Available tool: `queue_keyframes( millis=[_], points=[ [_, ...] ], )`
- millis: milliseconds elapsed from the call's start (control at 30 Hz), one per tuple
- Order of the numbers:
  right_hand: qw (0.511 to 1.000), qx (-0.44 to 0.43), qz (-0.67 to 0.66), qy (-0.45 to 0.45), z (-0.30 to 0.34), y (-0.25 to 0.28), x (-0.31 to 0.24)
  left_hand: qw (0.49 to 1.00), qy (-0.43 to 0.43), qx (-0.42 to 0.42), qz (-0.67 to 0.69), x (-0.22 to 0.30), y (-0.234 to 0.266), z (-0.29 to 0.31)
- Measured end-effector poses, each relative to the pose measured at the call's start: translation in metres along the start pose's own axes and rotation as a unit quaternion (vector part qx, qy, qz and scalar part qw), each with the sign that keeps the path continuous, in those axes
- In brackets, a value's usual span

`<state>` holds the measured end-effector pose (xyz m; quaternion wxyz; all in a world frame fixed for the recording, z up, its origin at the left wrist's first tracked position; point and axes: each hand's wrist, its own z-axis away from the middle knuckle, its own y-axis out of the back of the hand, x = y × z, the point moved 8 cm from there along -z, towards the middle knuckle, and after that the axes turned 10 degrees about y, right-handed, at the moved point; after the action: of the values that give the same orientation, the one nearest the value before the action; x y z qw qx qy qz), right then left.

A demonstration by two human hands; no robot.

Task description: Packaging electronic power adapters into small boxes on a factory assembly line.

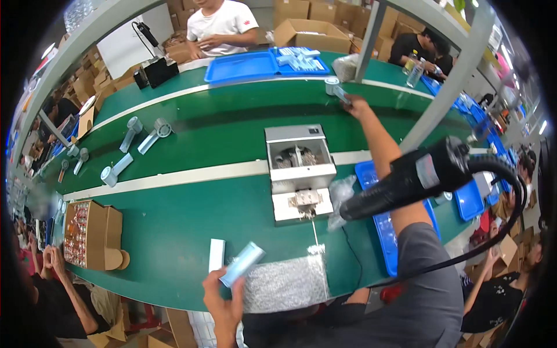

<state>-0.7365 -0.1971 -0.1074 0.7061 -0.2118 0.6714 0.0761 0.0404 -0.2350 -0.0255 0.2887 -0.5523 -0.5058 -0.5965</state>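
My left hand (225,301) is closed around a flat, light-blue oblong shell (243,264) above the near edge of the green bench. A second pale-blue oblong shell (216,255) sits just behind it. Beside that hand lies a sheet of bubble wrap (284,284). My right arm reaches far across the belt, where my right hand (358,107) grips the handle of a light-blue device with a round head (332,86). Between my hands stands a grey machine (300,168) with an open hopper of small metal parts, probably a screw feeder.
Several similar round-headed devices (134,126) lie on the belt at left. A cardboard box of small coppery parts (87,235) stands on the left. A black cylindrical tool with a cable (406,177) hangs over the right side, above a blue tray (386,243). A person (223,26) works opposite.
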Motion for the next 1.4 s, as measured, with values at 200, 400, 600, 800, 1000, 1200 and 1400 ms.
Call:
queue_keyframes(
  millis=[200, 400, 600, 800, 1000, 1200, 1400],
  points=[
    [0.838, -0.004, 0.542, -0.054, 0.008, 0.041, -0.039, 0.957, 0.011, -0.207, 0.203, 0.009, -0.037, 0.014],
    [0.734, -0.184, 0.595, 0.272, 0.255, -0.053, -0.181, 0.766, 0.229, -0.435, 0.414, 0.021, -0.059, 0.083],
    [0.792, 0.155, 0.586, 0.074, 0.4, 0.245, -0.255, 0.767, 0.224, -0.54, 0.265, 0.015, -0.078, 0.124],
    [0.746, 0.14, 0.651, 0.037, 0.363, 0.319, -0.134, 0.843, 0.223, -0.409, 0.27, 0.033, -0.075, 0.108],
    [0.927, 0.061, 0.085, 0.359, 0.517, 0.229, -0.199, 0.846, 0.235, -0.347, 0.33, 0.02, -0.069, 0.095],
    [0.81, -0.477, -0.031, 0.34, 0.671, 0.013, -0.173, 0.893, 0.197, -0.255, 0.313, 0.021, -0.075, 0.061],
    [0.883, -0.277, 0.141, 0.353, 0.638, -0.068, -0.098, 0.878, 0.159, -0.281, 0.355, 0.037, -0.132, 0.02]
  ],
)
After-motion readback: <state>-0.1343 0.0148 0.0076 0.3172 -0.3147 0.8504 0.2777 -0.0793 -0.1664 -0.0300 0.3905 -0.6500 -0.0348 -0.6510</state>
